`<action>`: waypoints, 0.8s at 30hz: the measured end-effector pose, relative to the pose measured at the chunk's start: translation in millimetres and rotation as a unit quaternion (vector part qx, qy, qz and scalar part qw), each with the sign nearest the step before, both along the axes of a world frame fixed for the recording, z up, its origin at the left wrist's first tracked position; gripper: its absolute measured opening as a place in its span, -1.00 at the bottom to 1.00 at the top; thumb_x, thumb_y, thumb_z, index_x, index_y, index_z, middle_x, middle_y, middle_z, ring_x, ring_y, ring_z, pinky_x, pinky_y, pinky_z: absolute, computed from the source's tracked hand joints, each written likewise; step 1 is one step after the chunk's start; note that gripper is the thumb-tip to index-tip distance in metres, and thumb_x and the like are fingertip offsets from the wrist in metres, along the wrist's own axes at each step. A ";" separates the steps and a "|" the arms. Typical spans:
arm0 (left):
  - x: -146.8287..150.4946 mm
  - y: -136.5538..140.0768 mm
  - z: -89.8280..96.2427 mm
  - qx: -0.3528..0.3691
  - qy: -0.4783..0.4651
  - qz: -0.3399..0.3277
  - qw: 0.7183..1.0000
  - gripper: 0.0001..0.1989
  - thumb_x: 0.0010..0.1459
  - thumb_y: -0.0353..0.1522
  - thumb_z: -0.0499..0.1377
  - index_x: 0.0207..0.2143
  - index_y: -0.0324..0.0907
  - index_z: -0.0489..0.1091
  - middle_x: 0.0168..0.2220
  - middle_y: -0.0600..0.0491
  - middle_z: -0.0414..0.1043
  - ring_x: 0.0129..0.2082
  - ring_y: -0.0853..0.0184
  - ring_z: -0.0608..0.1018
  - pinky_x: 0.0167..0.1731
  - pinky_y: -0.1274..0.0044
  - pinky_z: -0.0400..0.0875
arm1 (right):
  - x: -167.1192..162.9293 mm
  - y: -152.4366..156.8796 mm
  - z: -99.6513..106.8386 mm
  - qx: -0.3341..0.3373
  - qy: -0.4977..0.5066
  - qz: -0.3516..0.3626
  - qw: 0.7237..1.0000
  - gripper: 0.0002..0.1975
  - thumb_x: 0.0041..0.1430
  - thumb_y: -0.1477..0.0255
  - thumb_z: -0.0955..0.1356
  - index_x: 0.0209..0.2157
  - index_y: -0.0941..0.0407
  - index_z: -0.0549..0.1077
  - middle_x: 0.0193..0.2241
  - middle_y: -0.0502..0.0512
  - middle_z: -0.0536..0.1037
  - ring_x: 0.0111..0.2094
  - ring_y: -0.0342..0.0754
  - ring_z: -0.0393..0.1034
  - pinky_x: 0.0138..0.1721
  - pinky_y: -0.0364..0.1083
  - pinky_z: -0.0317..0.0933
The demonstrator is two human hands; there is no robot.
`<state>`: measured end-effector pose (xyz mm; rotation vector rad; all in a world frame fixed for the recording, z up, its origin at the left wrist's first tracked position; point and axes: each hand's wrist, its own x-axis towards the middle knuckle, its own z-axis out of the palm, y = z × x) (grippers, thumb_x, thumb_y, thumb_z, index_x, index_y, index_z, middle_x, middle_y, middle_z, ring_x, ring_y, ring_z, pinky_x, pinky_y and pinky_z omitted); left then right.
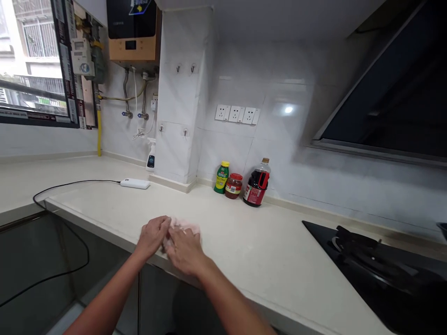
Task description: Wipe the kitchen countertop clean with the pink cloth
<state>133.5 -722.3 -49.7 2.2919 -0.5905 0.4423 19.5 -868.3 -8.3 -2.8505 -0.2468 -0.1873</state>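
Observation:
A pale pink cloth [186, 224] lies bunched on the white countertop [230, 251], close to its front edge. My right hand [185, 251] presses down on the cloth with bent fingers, covering much of it. On the cloth's left side, my left hand [153, 236] is curled with its fingers against the fabric, touching my right hand. Both hands hide how the cloth is folded underneath.
Along the back wall stand a green bottle with a yellow cap [221, 177], a red-lidded jar [233, 186] and a large dark sauce bottle [256, 185]. A black gas stove [370, 260] is at right. A white power strip [134, 184] trails a black cable; a spray bottle [151, 156] stands behind.

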 end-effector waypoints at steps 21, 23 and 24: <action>-6.2 -5.8 21.5 0.055 0.080 0.023 0.995 -0.27 0.33 0.03 -0.30 0.05 -0.11 0.53 0.16 0.00 0.50 0.24 0.06 0.43 0.25 0.27 0.22 | -79.7 -15.2 -59.4 -0.080 -0.189 -0.053 0.977 -0.13 0.03 0.40 0.54 0.30 -0.12 0.12 0.00 0.13 0.45 -0.12 0.12 0.34 -0.16 0.11 0.26; -4.5 -5.1 19.9 0.062 0.077 0.023 0.995 -0.28 0.33 0.04 -0.28 0.05 -0.10 0.54 0.17 -0.01 0.50 0.25 0.03 0.42 0.26 0.24 0.20 | -104.2 -38.6 -64.3 -0.066 -0.215 -0.072 0.972 -0.04 -0.11 0.40 0.60 0.28 -0.11 0.15 -0.03 0.11 0.47 -0.12 0.14 0.35 -0.16 0.10 0.23; -3.4 -4.6 19.1 0.064 0.075 0.022 0.995 -0.28 0.33 0.04 -0.28 0.04 -0.08 0.55 0.17 -0.01 0.50 0.25 0.02 0.42 0.26 0.22 0.20 | -120.0 -53.6 -68.7 -0.058 -0.230 -0.085 0.968 -0.02 -0.16 0.42 0.62 0.27 -0.11 0.17 -0.04 0.10 0.47 -0.11 0.14 0.35 -0.17 0.09 0.22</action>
